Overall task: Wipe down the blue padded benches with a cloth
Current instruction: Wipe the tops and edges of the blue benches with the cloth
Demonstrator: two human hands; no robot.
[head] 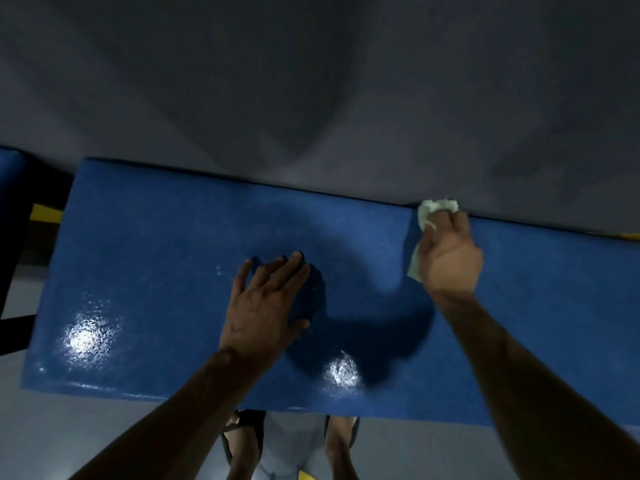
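Observation:
A blue padded bench (166, 258) stretches across the view, its far edge against a grey wall. My right hand (450, 258) grips a crumpled white cloth (437, 206) and holds it at the bench's far edge, right of centre. My left hand (266, 299) rests flat on the middle of the pad, fingers straight and spread. Two bright glints of light show on the pad near its front edge.
The grey wall (311, 81) rises right behind the bench. A second blue pad (10, 168) shows at the far left, with a dark frame and a yellow mark (45, 213) between them. My feet in sandals (242, 441) stand on the grey floor below the bench's front edge.

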